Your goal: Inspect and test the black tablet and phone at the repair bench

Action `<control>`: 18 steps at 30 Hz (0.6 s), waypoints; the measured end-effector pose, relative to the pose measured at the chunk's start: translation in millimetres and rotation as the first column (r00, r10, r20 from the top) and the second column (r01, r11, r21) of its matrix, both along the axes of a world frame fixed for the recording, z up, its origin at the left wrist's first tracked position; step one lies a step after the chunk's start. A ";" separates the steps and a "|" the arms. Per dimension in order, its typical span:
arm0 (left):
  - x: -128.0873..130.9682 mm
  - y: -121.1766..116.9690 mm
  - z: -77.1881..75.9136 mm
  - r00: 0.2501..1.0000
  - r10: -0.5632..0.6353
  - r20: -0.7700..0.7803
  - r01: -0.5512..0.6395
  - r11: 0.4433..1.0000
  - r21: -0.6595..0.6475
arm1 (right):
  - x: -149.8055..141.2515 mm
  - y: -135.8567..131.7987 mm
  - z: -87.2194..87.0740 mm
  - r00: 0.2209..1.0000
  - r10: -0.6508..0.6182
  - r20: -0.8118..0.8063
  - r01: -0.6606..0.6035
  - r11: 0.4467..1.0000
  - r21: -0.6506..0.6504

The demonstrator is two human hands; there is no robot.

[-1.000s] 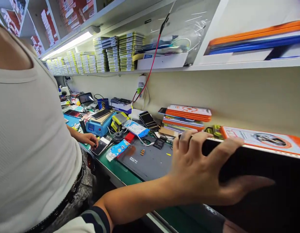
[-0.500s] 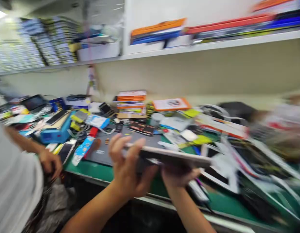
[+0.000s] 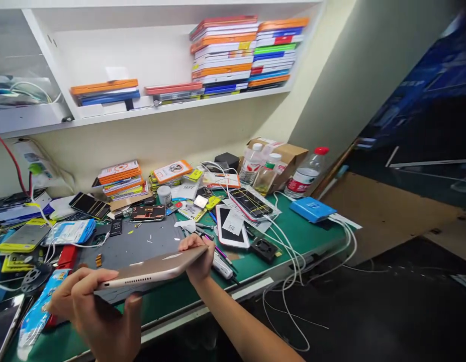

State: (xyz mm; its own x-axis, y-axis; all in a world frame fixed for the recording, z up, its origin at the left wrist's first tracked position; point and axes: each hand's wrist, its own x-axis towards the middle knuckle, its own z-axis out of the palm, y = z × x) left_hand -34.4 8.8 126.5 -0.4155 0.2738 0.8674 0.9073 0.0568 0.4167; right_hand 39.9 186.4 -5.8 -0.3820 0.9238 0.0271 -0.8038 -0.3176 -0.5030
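Observation:
A thin tablet (image 3: 161,266) with a rose-gold metal shell is held nearly flat above the front of the bench. Its near edge shows a row of small speaker holes and a port. My left hand (image 3: 97,306) grips the left corner, fingers over the top and thumb apart below the edge. At the far right end, my right hand (image 3: 200,256) is closed around the tablet's edge. The underside of the tablet is hidden from me. Below it lies a grey work mat (image 3: 130,244) on the green bench top.
A white-framed tablet (image 3: 233,226), a charging device (image 3: 251,201) and a black fan (image 3: 265,249) lie to the right. Bottles (image 3: 302,176) and a blue box (image 3: 311,208) stand beyond. White cables (image 3: 293,266) hang off the edge. A blue packet (image 3: 44,311) is at left.
My view has swung to the right, bringing the bottles and blue box into sight and the neighbouring person out of it. The tablet has tilted, showing more of its metal shell; both hands still hold it.

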 end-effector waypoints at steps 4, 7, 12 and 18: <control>-6.5 11.1 1.8 0.996 0.090 0.005 -0.090 0.994 0.064 | -2.2 3.3 -0.4 0.999 -0.010 -0.042 0.010 1.000 -0.014; -13.1 17.7 9.3 0.994 0.112 -0.010 -0.111 0.991 0.069 | -3.5 5.1 1.2 0.999 0.011 -0.045 -0.012 1.000 -0.023; -28.3 22.6 16.3 0.986 0.134 -0.097 -0.120 0.983 0.137 | -0.7 5.2 1.5 0.993 0.109 0.045 -0.105 0.991 -0.083; -34.1 16.7 6.9 0.987 0.122 -0.105 -0.111 0.988 0.109 | 26.9 22.2 18.2 0.857 -0.122 0.500 0.010 0.975 0.221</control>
State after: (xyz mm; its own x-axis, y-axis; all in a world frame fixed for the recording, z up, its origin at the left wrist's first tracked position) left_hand -68.5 25.5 133.3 -0.3390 0.1360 0.9309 0.9379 0.1267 0.3230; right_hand 66.8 208.6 12.5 -0.3322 0.9425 0.0358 -0.4332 -0.1187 -0.8934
